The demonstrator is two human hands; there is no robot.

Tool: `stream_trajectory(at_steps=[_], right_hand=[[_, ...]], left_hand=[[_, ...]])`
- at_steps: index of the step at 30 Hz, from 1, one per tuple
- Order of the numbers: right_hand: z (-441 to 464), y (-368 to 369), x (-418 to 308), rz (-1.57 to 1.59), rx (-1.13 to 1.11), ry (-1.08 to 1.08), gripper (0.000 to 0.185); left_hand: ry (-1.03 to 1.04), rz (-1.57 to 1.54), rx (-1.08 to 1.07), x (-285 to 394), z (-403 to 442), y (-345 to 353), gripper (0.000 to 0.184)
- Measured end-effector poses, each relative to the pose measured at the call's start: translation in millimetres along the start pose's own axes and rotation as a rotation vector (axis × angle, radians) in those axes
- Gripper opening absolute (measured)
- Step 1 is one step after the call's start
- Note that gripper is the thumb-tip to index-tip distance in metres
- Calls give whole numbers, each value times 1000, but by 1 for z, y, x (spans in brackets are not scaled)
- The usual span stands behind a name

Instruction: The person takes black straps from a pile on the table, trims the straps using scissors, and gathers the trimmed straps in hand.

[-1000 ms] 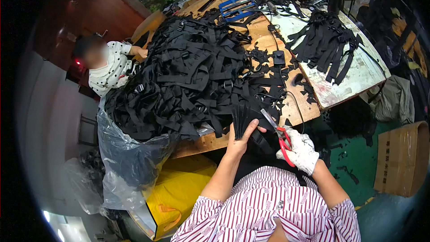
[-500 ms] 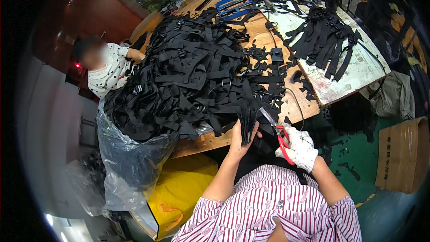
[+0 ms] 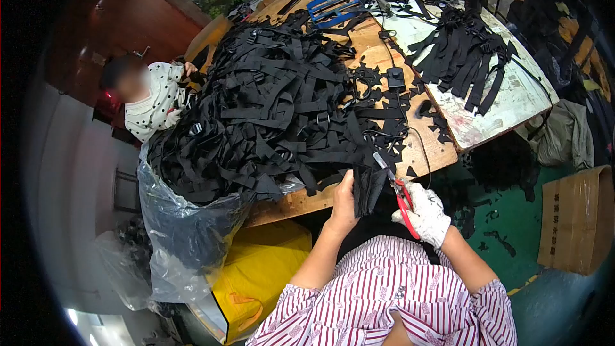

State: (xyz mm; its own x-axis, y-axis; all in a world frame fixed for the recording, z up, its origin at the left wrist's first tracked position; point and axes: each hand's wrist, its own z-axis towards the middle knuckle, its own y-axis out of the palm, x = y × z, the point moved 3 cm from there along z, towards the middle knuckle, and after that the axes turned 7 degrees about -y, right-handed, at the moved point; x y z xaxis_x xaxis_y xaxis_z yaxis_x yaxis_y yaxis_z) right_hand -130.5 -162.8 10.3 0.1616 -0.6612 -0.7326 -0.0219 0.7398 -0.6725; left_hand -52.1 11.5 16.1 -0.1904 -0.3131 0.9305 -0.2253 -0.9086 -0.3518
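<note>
My bare left hand [image 3: 344, 200] is closed round a bundle of black webbing straps [image 3: 367, 192] at the table's near edge. The strap ends hang down over that edge, and most of my fingers are hidden behind them. On my right hand [image 3: 428, 216] is a white work glove with dark stains. It is closed on red-handled scissors [image 3: 403, 202], whose metal blades point up and left, just right of the bundle. Whether the blades touch the straps I cannot tell. Beyond my left hand rises a large heap of black straps [image 3: 269, 96], some with buckles.
A co-worker in a dotted top [image 3: 154, 102] is at the heap's left side. Black scraps and a cable with a small black box [image 3: 396, 78] lie on the wooden table. More straps [image 3: 464, 57] cover a white board. A plastic bag [image 3: 186, 230], yellow bag [image 3: 262, 256] and carton [image 3: 573, 221] stand around.
The strap bundle has turned and sits slightly lower and further right of my left palm. My right hand and the scissors have barely shifted. The co-worker's hand has lifted away from the heap.
</note>
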Motion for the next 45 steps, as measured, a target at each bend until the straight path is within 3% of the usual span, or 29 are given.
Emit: stream_trajectory(at_steps=[5, 8, 10, 12, 14, 16, 18, 19, 20, 23, 25, 26, 28, 29, 31, 32, 33, 34, 36, 37, 39, 41, 43, 45], right_hand=[[-6, 13, 5, 294, -10, 134, 54], [-5, 11, 5, 343, -11, 158, 46], [-4, 11, 6, 326, -32, 156, 45], [-3, 15, 9, 253, -29, 104, 43], [-4, 17, 7, 240, 41, 50, 42], [-6, 20, 6, 229, 111, -4, 41], [-10, 26, 10, 324, 122, 12, 40], [-12, 28, 10, 324, 123, 10, 40], [-13, 31, 12, 431, 83, 79, 39], [-13, 34, 16, 547, 20, 161, 37], [-10, 30, 16, 553, -2, 175, 35], [-7, 24, 11, 407, 10, 100, 33], [-2, 14, 3, 222, 48, -3, 31], [-3, 16, 3, 223, 47, -4, 31], [-4, 25, 8, 374, 68, 19, 27], [-2, 42, 29, 786, -39, 253, 22], [2, 47, 30, 1191, -150, 492, 18], [-1, 44, 26, 1365, -62, 553, 18], [1, 21, 4, 1009, 190, 374, 24], [2, 12, 1, 956, 167, 337, 32], [8, 12, 0, 920, 277, 98, 38], [12, 8, -9, 936, 278, 85, 49], [17, 16, -3, 937, 287, 90, 54], [17, 13, -7, 868, 303, 66, 53]], left_hand=[[-44, -102, -28, -7, 2, -1, 35], [122, 41, 12, -7, 3, -2, 35], [48, -35, -16, -7, 1, -2, 35], [16, 115, -83, -16, -4, -3, 34], [18, 49, -17, -20, -6, 1, 38], [-155, -166, -31, -20, -6, 0, 36], [48, -23, 14, -2, -5, -5, 26], [-431, -671, 31, -22, -2, -2, 19], [-429, -671, 30, -25, -2, -3, 19], [-120, -268, 12, -15, -3, -9, 28], [-244, -437, 7, -27, -3, -11, 24], [-368, -604, 4, -33, -3, -11, 36], [41, 133, -63, -8, -8, -14, 36], [69, 64, -34, -11, -8, -11, 34], [-29, -70, -31, -5, -8, -12, 34], [-127, -209, -31, -4, -8, -13, 33], [34, -40, -5, 2, -8, -14, 32], [38, -41, -4, 2, -7, -16, 32], [-322, -591, -142, -9, -8, -16, 29], [-165, -398, -138, -2, -8, -17, 29], [-210, -456, -159, 0, -6, -15, 30], [-254, -515, -181, 6, -5, -10, 30], [-220, -363, -229, 20, -7, -3, 31], [-206, -332, -259, 26, -8, -3, 31]])
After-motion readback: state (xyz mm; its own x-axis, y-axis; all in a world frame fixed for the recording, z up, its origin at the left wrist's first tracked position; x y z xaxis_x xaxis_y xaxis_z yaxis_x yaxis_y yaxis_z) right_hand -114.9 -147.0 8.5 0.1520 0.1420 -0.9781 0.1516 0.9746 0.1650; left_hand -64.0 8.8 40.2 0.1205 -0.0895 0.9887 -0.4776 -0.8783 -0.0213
